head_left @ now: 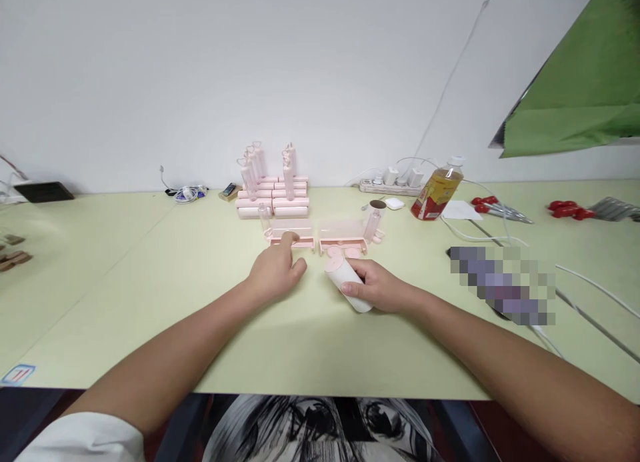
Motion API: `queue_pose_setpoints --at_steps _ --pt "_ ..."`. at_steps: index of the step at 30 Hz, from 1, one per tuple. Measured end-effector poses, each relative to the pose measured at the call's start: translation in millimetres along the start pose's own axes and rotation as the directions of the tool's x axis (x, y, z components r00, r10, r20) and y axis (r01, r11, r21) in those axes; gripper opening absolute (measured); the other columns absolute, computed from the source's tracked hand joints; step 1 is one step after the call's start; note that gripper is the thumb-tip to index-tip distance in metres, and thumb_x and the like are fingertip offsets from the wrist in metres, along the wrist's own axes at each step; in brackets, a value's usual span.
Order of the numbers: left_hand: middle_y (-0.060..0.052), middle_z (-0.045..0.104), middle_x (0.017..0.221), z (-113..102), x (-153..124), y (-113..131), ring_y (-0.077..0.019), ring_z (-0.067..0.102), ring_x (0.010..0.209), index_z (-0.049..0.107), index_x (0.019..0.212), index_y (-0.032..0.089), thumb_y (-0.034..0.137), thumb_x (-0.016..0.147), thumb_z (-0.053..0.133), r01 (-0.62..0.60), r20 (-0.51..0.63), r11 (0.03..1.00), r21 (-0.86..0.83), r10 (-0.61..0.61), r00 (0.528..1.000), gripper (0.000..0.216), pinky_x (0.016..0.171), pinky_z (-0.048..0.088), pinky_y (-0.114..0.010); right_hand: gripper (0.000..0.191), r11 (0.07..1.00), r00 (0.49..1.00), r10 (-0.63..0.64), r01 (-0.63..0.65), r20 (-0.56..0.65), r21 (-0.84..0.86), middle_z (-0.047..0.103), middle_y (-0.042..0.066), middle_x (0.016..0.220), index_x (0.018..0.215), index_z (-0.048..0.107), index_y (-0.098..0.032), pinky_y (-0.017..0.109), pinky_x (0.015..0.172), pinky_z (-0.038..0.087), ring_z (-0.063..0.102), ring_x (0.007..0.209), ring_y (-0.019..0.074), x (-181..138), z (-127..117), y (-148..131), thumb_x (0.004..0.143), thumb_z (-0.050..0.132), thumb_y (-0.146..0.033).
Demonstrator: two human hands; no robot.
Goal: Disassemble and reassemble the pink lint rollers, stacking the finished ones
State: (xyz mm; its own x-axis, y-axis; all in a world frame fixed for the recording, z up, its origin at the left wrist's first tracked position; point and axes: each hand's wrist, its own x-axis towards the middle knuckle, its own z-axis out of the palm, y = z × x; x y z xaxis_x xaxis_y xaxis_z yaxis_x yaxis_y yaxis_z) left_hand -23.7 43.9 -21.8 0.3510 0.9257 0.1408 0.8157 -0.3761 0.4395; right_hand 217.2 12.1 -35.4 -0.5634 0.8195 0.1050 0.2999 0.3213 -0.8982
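Note:
My right hand (383, 285) is wrapped around a white roll (356, 295), tilted, with a pink round face at its upper end. Two small pink round pieces (353, 253) lie just beyond the roll. My left hand (277, 267) reaches to an open pink case (303, 244) with a clear lid, its index finger over the tray and its thumb apart; whether it presses the case I cannot tell. To the right stands a second open pink case (343, 246). Clear-and-pink tubes (373, 225) sit at the outer ends of the cases.
Behind are stacked pink cases (273, 202) with several upright tubes. To the right are a drink bottle (437, 192), a power strip (393, 182), red-handled scissors (500, 210), white cables and a blurred-out object (500, 285). A coiled cable (186, 195) lies back left.

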Motion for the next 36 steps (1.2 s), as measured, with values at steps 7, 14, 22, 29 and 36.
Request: queue_pose_setpoints --at_steps 7,14,22,29,36 --pt "-0.014 0.068 0.092 -7.6 5.1 -3.8 -0.0309 0.065 0.081 0.05 0.112 0.015 0.043 0.085 0.044 0.196 0.174 0.94 0.281 -0.251 0.952 0.039 0.06 0.04 -0.033 0.045 1.0 1.0 -0.009 0.009 0.003 -0.026 0.045 -0.002 0.073 0.081 0.052 -0.017 0.024 0.058 0.03 0.04 0.066 0.013 0.4 -0.6 1.0 0.081 0.061 -0.06" --pt "-0.008 0.067 0.082 1.4 0.0 -3.2 -0.0245 0.06 0.069 0.056 0.089 0.02 0.034 0.087 0.044 0.06 0.176 0.977 0.206 -0.098 0.979 0.018 0.054 0.034 -0.031 0.045 1.0 1.0 -0.016 0.016 -0.02 -0.015 0.044 -0.001 0.073 0.081 0.052 -0.017 0.024 0.058 0.031 0.039 0.065 0.0127 0.8 0.4 2.1 0.081 0.061 -0.061" --pt "-0.009 0.057 0.095 7.0 -2.0 -2.0 -0.0209 0.057 0.079 0.059 0.081 0.018 0.026 0.09 0.045 -0.134 0.094 0.991 0.027 0.131 0.987 0.019 0.068 0.044 -0.033 0.051 0.996 0.992 -0.009 0.019 -0.123 0.088 0.054 0.002 0.078 0.09 0.053 -0.017 0.025 0.057 0.036 0.047 0.067 0.0149 1.0 1.1 5.7 0.079 0.06 -0.067" --pt "-0.006 0.061 0.094 7.3 -6.2 4.5 -0.0195 0.056 0.082 0.051 0.099 0.019 0.033 0.097 0.037 -0.245 0.009 0.945 -0.217 0.252 0.968 0.02 0.072 0.045 -0.034 0.051 0.992 0.986 -0.014 0.035 -0.169 0.125 0.057 0.004 0.08 0.09 0.052 -0.018 0.027 0.057 0.039 0.052 0.069 0.0167 1.2 1.2 5.5 0.078 0.061 -0.067" --pt "-0.007 0.065 0.113 5.5 -1.6 0.5 -0.0211 0.057 0.106 0.057 0.122 0.021 0.038 0.1 0.031 -0.371 -0.047 0.887 -0.274 0.373 0.927 0.037 0.092 0.043 -0.036 0.056 0.992 0.983 -0.01 0.034 -0.186 0.124 0.058 0.004 0.08 0.095 0.055 -0.017 0.027 0.058 0.042 0.053 0.07 0.0179 1.0 1.3 3.3 0.076 0.061 -0.07"
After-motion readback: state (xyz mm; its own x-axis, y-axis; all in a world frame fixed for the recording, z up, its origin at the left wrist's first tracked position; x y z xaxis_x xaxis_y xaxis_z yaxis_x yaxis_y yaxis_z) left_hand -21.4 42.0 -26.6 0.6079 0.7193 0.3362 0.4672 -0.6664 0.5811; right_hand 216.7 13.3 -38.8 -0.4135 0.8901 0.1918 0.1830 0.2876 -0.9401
